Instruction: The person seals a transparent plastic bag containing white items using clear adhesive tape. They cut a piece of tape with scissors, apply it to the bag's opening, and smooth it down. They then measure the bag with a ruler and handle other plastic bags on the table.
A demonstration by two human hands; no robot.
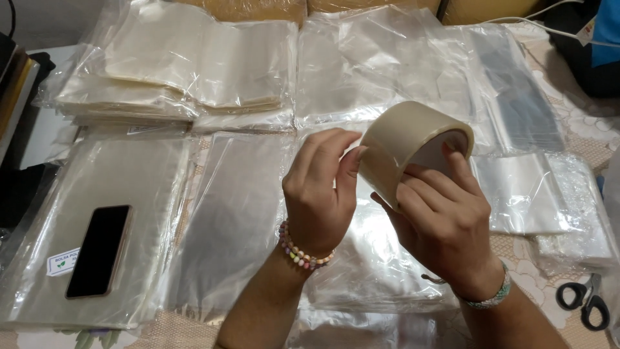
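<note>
From the head camera, your right hand grips a roll of clear packing tape from below, its fingers hooked through the core, while your left hand is curled against the roll's left edge with fingertips pinching at the outer wrap — the roll sits tilted, raised above the middle of the table. Below and around lie stacks of clear plastic bags — a black phone rests on the near-left stack, and black-handled scissors lie at the near right on the patterned tablecloth.
</note>
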